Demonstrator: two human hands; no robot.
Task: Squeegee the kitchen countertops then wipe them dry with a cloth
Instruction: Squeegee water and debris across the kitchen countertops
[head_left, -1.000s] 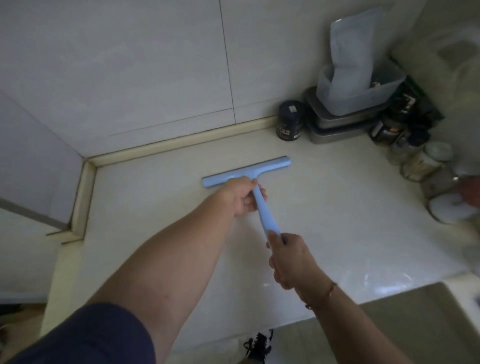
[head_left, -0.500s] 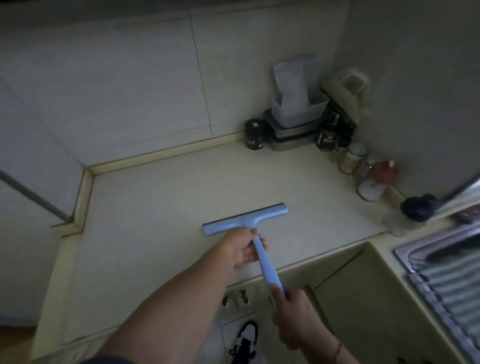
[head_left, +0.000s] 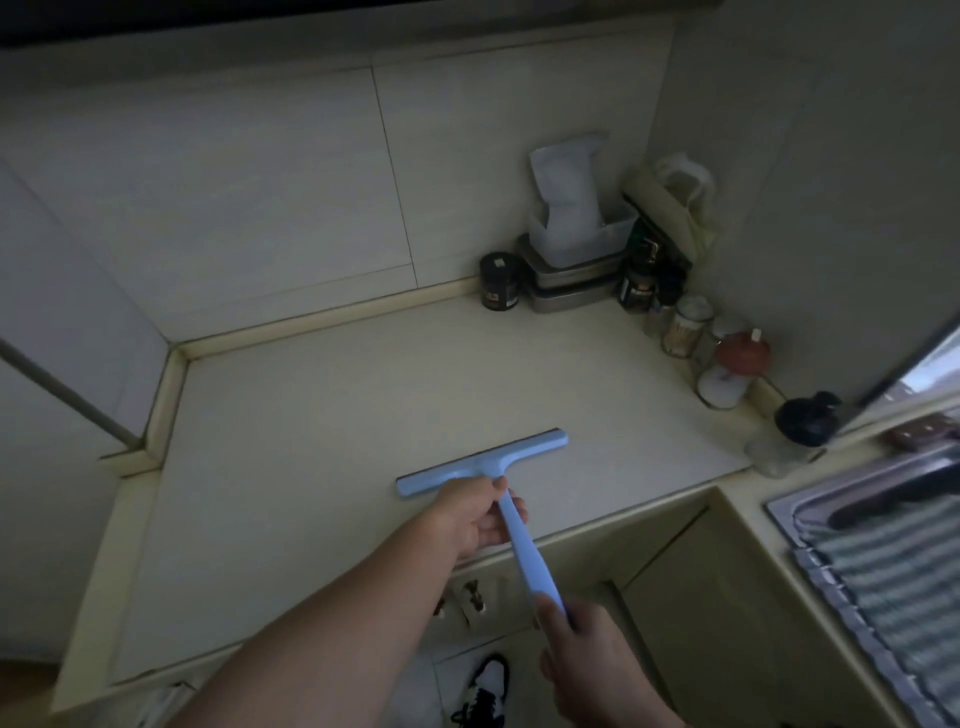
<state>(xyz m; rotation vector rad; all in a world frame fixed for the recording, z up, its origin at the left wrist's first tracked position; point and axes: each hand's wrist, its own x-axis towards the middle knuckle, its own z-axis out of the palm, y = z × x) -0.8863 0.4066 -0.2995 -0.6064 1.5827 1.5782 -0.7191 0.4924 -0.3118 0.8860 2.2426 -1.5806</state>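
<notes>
Near the front edge: I see the squeegee (head_left: 480, 464) blade lying on the countertop (head_left: 311, 441).
Left hand (head_left: 470, 512): wrapped round the handle just below the head.
Right hand (head_left: 582, 660): clamped on the handle's end.
Handling: I judge it light, stiff plastic with a soft blade.

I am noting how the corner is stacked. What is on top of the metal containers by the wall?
A translucent plastic tub sits on the stacked metal containers; a white pouch stands inside it. The tub's bottom is hidden.
</notes>
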